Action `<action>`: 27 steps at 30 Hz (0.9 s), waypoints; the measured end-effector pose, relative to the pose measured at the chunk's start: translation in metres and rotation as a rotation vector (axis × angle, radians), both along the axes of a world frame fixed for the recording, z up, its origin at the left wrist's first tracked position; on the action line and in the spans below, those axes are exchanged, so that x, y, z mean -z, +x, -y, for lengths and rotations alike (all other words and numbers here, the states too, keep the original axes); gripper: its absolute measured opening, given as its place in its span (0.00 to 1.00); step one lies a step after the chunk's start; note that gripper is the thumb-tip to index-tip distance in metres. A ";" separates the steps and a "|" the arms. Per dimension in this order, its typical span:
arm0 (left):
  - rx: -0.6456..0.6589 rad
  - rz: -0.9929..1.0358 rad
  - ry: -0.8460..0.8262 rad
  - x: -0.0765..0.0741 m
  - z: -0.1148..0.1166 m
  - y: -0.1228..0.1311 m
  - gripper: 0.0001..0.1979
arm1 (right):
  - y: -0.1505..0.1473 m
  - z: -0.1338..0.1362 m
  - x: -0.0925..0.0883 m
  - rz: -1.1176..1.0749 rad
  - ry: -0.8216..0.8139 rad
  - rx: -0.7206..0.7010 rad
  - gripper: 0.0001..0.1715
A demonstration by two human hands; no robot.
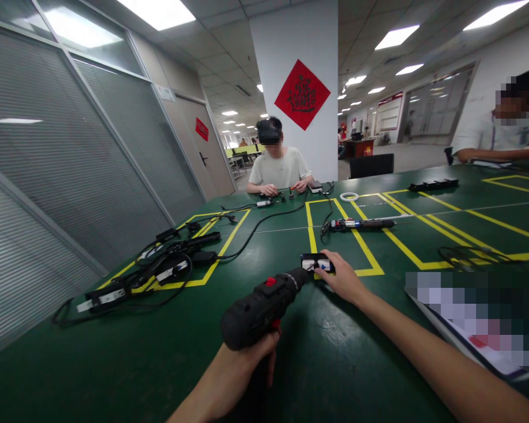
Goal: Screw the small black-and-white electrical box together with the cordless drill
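Note:
My left hand is wrapped round the handle of a black cordless drill with red buttons. The drill points away from me and to the right, its chuck close to a small black case with white parts inside. Whether the bit touches the case cannot be made out. My right hand grips the right side of this case between thumb and fingers, at the table's yellow tape. Part of the case is hidden behind the chuck and my fingers.
Black cables and power strips lie at the left. Beyond my right hand is a pen-shaped tool, with a white tape roll farther back. A booklet lies at right. A person works across the green table; another sits far right.

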State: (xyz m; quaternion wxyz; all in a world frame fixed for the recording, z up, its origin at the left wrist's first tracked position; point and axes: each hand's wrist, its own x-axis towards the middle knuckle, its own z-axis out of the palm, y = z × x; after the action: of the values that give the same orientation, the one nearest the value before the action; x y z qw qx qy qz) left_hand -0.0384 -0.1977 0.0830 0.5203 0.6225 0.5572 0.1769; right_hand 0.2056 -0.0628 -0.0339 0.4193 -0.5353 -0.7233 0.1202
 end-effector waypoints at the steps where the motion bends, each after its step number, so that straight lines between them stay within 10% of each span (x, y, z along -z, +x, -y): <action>1: -0.004 -0.003 -0.004 0.000 0.000 0.000 0.23 | 0.000 0.000 0.000 0.001 0.000 0.001 0.26; 27: -0.068 0.047 0.001 0.006 -0.001 0.002 0.20 | 0.001 -0.002 0.002 -0.005 0.004 0.000 0.26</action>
State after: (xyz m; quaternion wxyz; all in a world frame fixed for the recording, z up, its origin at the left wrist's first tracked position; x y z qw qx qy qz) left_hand -0.0368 -0.1968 0.0768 0.5265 0.5992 0.5656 0.2092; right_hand 0.2062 -0.0611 -0.0355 0.4223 -0.5343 -0.7224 0.1199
